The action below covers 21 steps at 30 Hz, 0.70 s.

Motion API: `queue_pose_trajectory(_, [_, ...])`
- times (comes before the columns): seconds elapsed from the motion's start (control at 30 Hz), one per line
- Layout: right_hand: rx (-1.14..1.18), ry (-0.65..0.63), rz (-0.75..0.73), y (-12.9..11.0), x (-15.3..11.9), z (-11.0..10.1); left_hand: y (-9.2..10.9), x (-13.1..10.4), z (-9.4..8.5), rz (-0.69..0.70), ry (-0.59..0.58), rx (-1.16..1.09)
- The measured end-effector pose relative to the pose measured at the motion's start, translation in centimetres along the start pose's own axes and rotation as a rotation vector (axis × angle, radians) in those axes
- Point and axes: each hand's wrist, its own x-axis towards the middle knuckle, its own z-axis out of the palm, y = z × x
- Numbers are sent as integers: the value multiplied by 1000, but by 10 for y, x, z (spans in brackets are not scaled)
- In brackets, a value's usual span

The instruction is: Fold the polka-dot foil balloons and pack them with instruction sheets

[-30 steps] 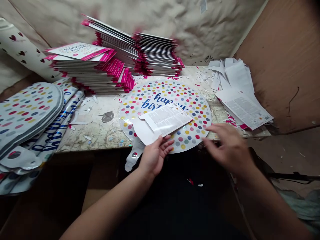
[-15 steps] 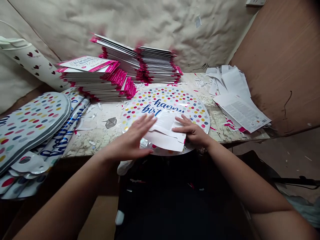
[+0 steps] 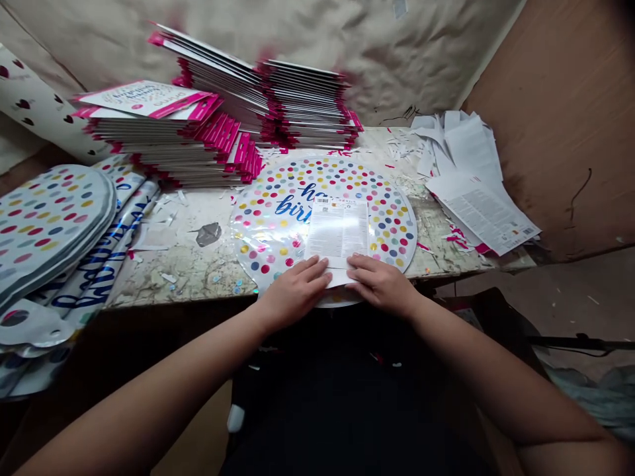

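A white printed paper envelope [image 3: 337,231] with small text and a barcode lies on a round foil balloon [image 3: 260,228]. The balloon has coloured dots and blue "happy birthday" lettering, partly covered by the envelope. At the envelope's lower left corner, my left hand [image 3: 296,291] grips it with the fingertips on top. My right hand [image 3: 381,284] holds the lower right corner in the same way. A plain white strip of the envelope shows between the two hands. Both thumbs are mostly hidden.
Stacks of pink-edged packets [image 3: 163,149] stand at the back left. Flat dotted balloons [image 3: 54,218] are piled at the left edge. Loose printed papers [image 3: 486,208] lie to the right, by a brown board [image 3: 560,132]. Paper scraps litter the worn tabletop [image 3: 193,271].
My left hand has come down onto the envelope's lower left, and my right hand has shifted to its lower right. The envelope now lies straighter, its printed face showing. The view has tilted slightly.
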Motion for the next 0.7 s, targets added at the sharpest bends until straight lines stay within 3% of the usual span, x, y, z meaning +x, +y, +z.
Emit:
queue_pose_trajectory(0.23, [78, 165, 264, 8, 17, -1, -14, 30, 0, -376, 73, -186])
queue_pose_trajectory(0.43, [26, 79, 196, 15, 22, -4, -19, 39, 5, -146, 101, -236])
queue_pose_trajectory(0.57, [81, 61, 213, 12, 22, -5, -12, 37, 0, -248, 93, -247])
queue_pose_trajectory(0.7, [52, 12, 95, 6, 23, -1, -2, 37, -5, -156, -22, -131])
